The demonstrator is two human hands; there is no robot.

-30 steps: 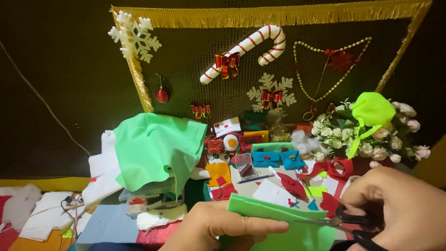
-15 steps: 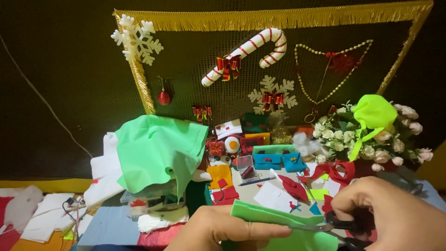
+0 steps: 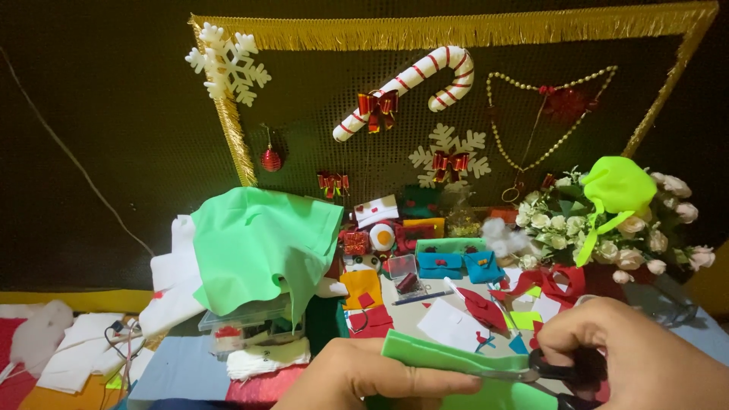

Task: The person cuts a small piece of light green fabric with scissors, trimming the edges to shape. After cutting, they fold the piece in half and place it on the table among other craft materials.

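At the bottom edge, left hand (image 3: 364,380) pinching a green felt strip (image 3: 448,358), right hand (image 3: 645,357) gripping black-handled scissors (image 3: 543,372) whose blades bite its edge, crowded scraps just behind, clear plastic box (image 3: 247,315) under draped green felt sheet (image 3: 262,243), contents unclear.

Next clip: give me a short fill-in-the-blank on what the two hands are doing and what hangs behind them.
1. The right hand works a pair of black-handled ____ through the felt.
2. The left hand holds a strip of felt whose colour is ____.
3. On the board behind, the candy cane is striped white and ____.
4. The top edge of the board carries a fringe of ____ colour.

Missing words: scissors; green; red; gold
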